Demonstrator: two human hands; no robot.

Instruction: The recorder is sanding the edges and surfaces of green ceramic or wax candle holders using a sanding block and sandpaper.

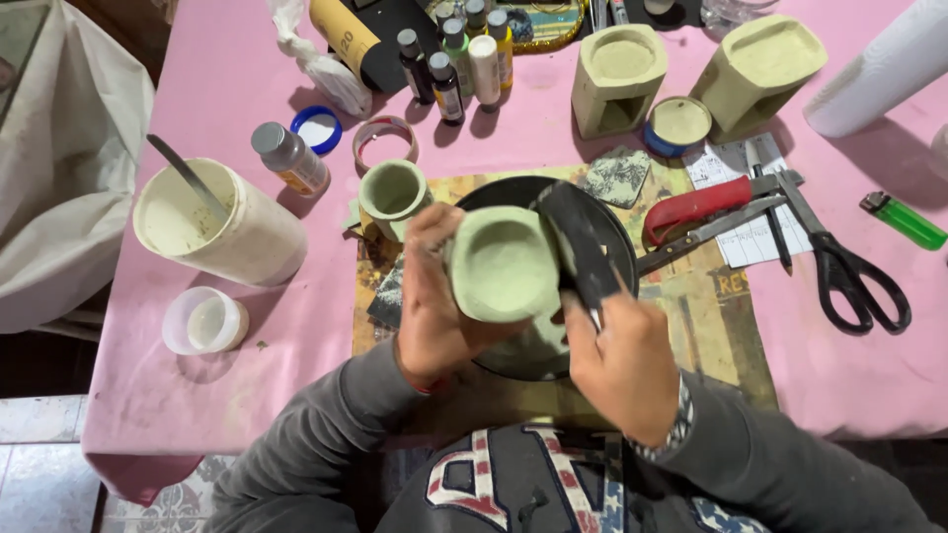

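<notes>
I count three square plaster pots: two far right, one in my left hand (430, 311), clamped around its side over the black pan (612, 232). That pot (502, 265) is pale green, dished on top. My right hand (622, 360) pinches dark sandpaper (583, 242) against it.

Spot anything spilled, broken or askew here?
Mostly normal craft mess. Greenish dust dirties the black pan beneath the green cast piece held in the left hand. A blue lid lies off its bottle. Nothing looks broken.
</notes>
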